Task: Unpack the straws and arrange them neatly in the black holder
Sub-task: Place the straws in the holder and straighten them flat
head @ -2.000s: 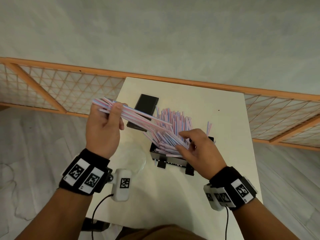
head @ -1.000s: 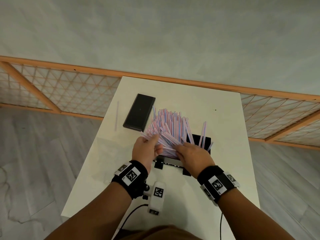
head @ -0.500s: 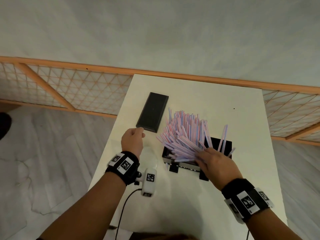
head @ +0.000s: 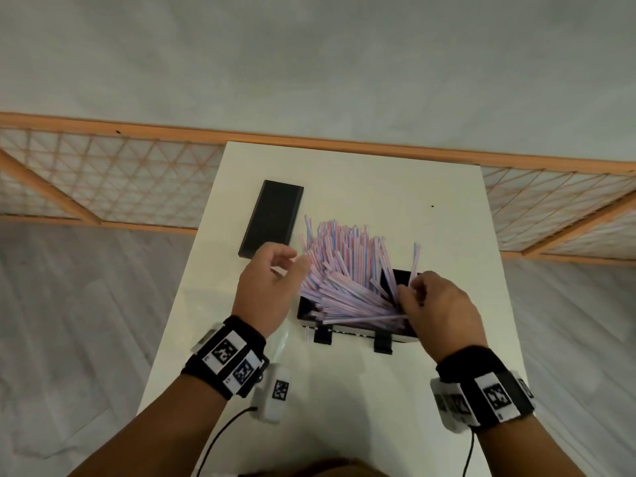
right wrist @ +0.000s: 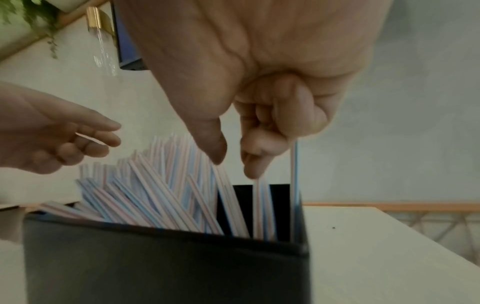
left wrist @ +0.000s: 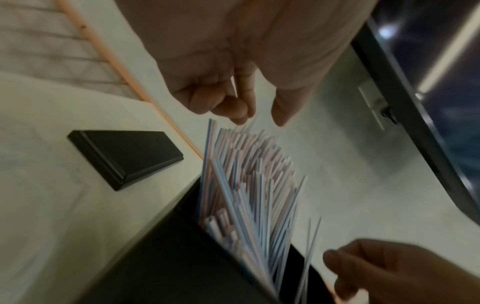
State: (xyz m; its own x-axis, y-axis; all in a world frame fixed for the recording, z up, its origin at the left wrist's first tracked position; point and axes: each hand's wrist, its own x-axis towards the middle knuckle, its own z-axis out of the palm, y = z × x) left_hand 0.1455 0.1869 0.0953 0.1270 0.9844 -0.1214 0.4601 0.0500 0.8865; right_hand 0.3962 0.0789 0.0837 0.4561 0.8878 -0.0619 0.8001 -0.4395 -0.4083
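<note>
Straws (head: 347, 266) jammed in the black holder (head: 358, 333), fanned up and leaning left, away from the body. Left hand (head: 266, 290) loose and open by the tips, holding nothing; right hand (head: 438, 304) curled, pinching a few at the holder's right end. White table (head: 395, 390), black lid (head: 272, 218) flat beside, wood lattice rail (head: 103, 187) behind.

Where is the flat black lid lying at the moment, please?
In the head view the lid lies flat on the table, far left of the holder, just beyond the left hand.
</note>
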